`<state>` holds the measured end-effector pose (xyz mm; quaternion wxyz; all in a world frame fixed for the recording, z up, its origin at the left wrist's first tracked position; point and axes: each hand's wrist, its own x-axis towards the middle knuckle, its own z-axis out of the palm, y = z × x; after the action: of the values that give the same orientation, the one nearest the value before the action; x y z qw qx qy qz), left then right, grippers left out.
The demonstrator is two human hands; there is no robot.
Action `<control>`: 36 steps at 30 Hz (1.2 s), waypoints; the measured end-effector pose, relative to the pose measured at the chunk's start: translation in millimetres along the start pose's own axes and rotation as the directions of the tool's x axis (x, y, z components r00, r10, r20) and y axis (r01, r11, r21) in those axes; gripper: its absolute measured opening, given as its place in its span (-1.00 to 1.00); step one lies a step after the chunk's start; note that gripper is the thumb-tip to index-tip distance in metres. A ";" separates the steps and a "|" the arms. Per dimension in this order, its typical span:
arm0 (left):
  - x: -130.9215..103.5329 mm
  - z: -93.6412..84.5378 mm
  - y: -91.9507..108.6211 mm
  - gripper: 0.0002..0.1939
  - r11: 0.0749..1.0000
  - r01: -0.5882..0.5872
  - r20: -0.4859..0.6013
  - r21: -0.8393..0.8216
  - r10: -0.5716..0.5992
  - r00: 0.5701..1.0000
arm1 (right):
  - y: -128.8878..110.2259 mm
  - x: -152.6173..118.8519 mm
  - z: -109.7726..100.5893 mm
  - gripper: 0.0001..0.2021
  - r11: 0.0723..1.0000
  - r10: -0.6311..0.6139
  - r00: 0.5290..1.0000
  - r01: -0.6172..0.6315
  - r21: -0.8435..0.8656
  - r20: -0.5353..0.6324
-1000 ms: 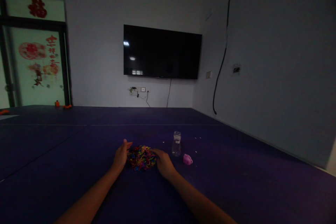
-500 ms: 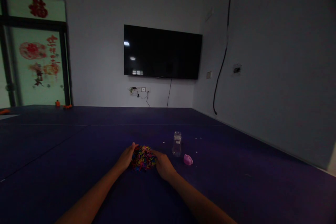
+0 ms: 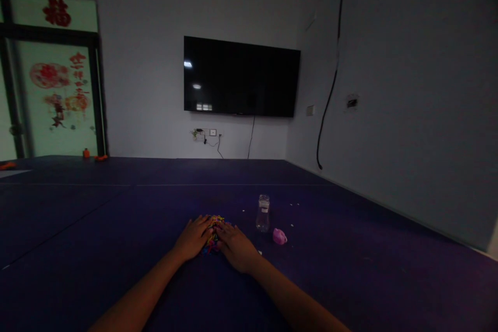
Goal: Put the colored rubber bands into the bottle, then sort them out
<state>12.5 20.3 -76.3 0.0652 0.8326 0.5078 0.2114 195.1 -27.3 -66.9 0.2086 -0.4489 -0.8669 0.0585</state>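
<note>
The pile [image 3: 212,241] of colourful bits lies between and partly under your two hands, on the purple surface [image 3: 342,275]. Your left hand [image 3: 193,237] covers its left side and your right hand [image 3: 238,250] its right, both palms down with fingers extended, laid over the bits rather than gripping them. A strip of colour shows between your fingers (the rest is hidden). The clear bottle [image 3: 263,217] stands upright right of your right hand, the pink piece [image 3: 279,236] just beside it.

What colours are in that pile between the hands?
The pile is multicoloured: yellow, pink and blue show, best seen in the head view.
</note>
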 end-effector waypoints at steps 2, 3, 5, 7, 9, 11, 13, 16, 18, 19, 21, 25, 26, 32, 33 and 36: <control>-1.2 -1.9 2.5 -0.46 1.000 0.005 -0.004 0.009 -0.005 1.000 | 0.7 0.4 0.3 -0.50 1.000 -0.011 1.000 0.011 -0.007 -0.004; -1.6 -2.8 3.7 -0.46 1.000 -0.002 -0.003 0.011 0.002 1.000 | 1.2 0.6 0.7 -0.49 1.000 -0.022 1.000 0.021 -0.007 -0.007; -2.4 -4.2 5.9 -0.46 0.999 -0.028 0.010 0.015 0.028 1.000 | 2.0 0.7 1.4 -0.48 0.999 -0.043 0.999 0.043 -0.002 -0.007; -2.8 -4.8 7.5 -0.47 0.999 -0.048 0.030 0.018 0.047 0.998 | 2.4 0.6 2.0 -0.48 0.999 -0.050 0.999 0.050 -0.001 -0.002; -2.7 -4.5 7.9 -0.47 0.999 -0.048 0.038 0.019 0.047 0.998 | 2.3 0.5 2.3 -0.47 0.999 -0.043 0.999 0.043 -0.009 0.003; -2.3 -3.8 7.2 -0.47 0.999 -0.047 0.042 0.021 0.046 0.998 | 2.0 0.4 2.3 -0.46 0.999 -0.044 0.999 0.044 -0.018 0.008; -2.1 -3.2 6.3 -0.48 0.998 -0.056 0.043 0.020 0.055 0.998 | 1.8 0.4 2.1 -0.47 0.998 -0.052 0.999 0.052 -0.019 0.014; -2.4 -3.0 5.8 -0.48 0.998 -0.063 0.028 0.014 0.063 0.998 | 1.8 0.6 1.7 -0.46 0.998 -0.054 0.999 0.054 -0.014 0.003; -3.1 -3.6 6.4 -0.46 0.998 -0.058 0.017 0.009 0.058 0.998 | 2.1 0.7 1.5 -0.45 0.999 -0.049 0.999 0.049 -0.015 0.001; -3.5 -4.1 6.8 -0.46 0.998 -0.056 0.012 0.004 0.056 0.998 | 2.3 0.7 1.4 -0.46 0.999 -0.049 0.999 0.049 -0.015 0.005; -4.5 -5.5 7.8 -0.44 0.998 -0.069 0.010 -0.010 0.069 0.998 | 2.7 0.4 1.5 -0.49 0.999 -0.052 0.999 0.052 -0.009 0.008; -6.4 -8.9 9.2 -0.38 0.993 -0.122 0.028 -0.008 0.122 0.992 | 2.7 -0.7 1.3 -0.49 0.999 -0.046 0.999 0.046 0.005 -0.028; -6.8 -9.5 9.6 -0.36 0.992 -0.128 0.033 -0.002 0.128 0.991 | 2.5 -1.1 1.0 -0.47 0.999 -0.044 0.999 0.045 0.005 -0.031; -7.6 -8.1 12.0 -0.32 0.990 -0.134 0.033 0.039 0.133 0.991 | -0.6 -1.9 -2.0 -0.46 0.999 -0.031 0.999 0.031 0.013 -0.012; -7.6 -7.2 12.0 -0.36 0.991 -0.127 0.017 0.040 0.127 0.992 | -1.1 -2.0 -2.7 -0.48 0.999 -0.037 0.999 0.037 0.015 -0.013; -7.3 -5.8 10.6 -0.44 0.996 -0.086 -0.039 0.014 0.086 0.995 | -2.8 -2.4 -5.4 -0.54 0.997 -0.070 0.997 0.071 0.020 -0.039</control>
<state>15.9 8.3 -69.7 0.0406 0.8497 0.4739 0.2275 196.4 -31.4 -61.9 0.2316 -0.4169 -0.8774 0.0517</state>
